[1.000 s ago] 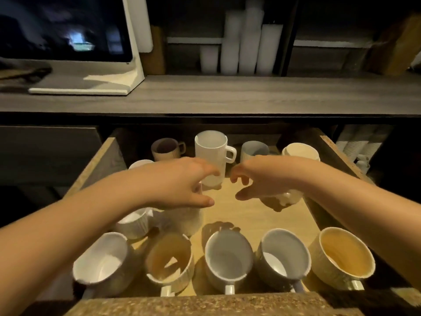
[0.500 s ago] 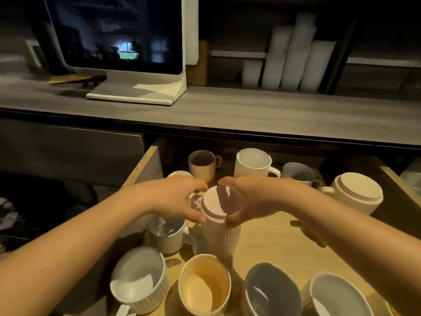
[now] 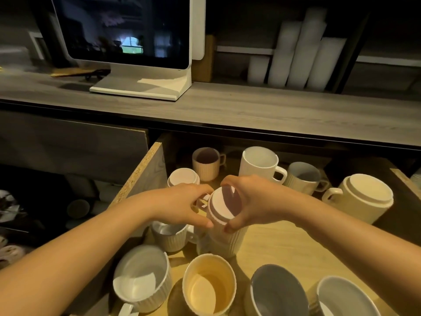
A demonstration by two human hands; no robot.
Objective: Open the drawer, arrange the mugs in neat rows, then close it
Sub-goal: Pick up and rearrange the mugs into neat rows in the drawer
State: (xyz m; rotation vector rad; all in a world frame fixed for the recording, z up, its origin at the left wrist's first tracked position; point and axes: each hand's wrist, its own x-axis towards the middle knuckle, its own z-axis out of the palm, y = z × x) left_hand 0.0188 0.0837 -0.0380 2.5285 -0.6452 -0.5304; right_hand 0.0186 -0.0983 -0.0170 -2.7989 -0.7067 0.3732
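An open drawer [image 3: 145, 165] under a grey counter [image 3: 227, 110] holds scattered mugs. At its centre, the left hand [image 3: 180, 206] and right hand [image 3: 259, 201] each curl fingers and thumb around the raised base of an upside-down ribbed mug [image 3: 227, 238]. Both hands hold it only near the top, so it could slip or swing as it is turned. If that happens, it may knock and chip the white ribbed mug [image 3: 169, 238] just to its left or the yellow mug [image 3: 208, 286] just in front.
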